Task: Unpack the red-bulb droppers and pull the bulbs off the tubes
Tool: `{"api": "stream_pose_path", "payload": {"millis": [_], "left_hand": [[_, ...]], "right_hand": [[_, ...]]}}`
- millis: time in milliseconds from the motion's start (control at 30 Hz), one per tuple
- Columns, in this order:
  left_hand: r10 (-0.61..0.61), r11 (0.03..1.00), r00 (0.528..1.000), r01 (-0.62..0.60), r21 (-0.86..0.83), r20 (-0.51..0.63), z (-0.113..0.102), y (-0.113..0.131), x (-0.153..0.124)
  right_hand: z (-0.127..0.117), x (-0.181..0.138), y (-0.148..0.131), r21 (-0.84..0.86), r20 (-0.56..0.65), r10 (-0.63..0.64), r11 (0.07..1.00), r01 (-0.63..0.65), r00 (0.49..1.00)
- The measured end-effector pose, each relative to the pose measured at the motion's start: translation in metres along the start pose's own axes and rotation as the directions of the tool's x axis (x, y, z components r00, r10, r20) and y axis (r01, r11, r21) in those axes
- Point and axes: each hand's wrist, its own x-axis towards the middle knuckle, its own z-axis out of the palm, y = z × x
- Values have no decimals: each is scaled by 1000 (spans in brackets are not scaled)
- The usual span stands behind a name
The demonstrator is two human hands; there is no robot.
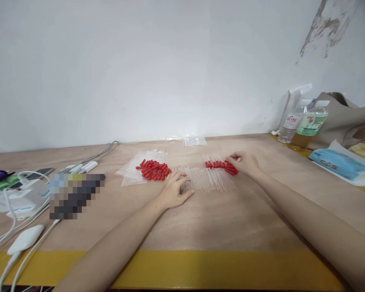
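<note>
A row of clear glass dropper tubes [209, 179] lies across the middle of the wooden table [231, 219]. My left hand [175, 190] rests palm down on the left end of that row, fingers spread over the tubes. A loose heap of red rubber bulbs [153, 169] sits just beyond it on clear plastic bags [134, 170]. My right hand [243, 163] touches the right end of a line of tubes fitted with red bulbs [220, 165], fingers curled around the bulbs.
White chargers and cables [21, 239] crowd the left side, with a blurred-out object [76, 194]. Two bottles [307, 123], a beige bag [343, 117] and a blue packet [337, 164] stand at the right. A small clear bag [194, 140] lies by the wall. Yellow tape [200, 267] marks the front edge.
</note>
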Motion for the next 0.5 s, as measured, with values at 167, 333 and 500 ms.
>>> {"api": "stream_pose_path", "payload": {"millis": [167, 333, 500], "left_hand": [[12, 999, 1000, -11, -47, 28, 3, -4, 0], [-6, 998, 999, 8, -56, 36, 6, -6, 0], [-21, 998, 999, 23, -51, 43, 6, -5, -1]], "right_hand": [[12, 8, -50, -244, 185, 34, 970, 12, 982], [32, 24, -70, -373, 293, 217, 923, -97, 931], [43, 33, -72, -381, 323, 271, 914, -137, 907]]}}
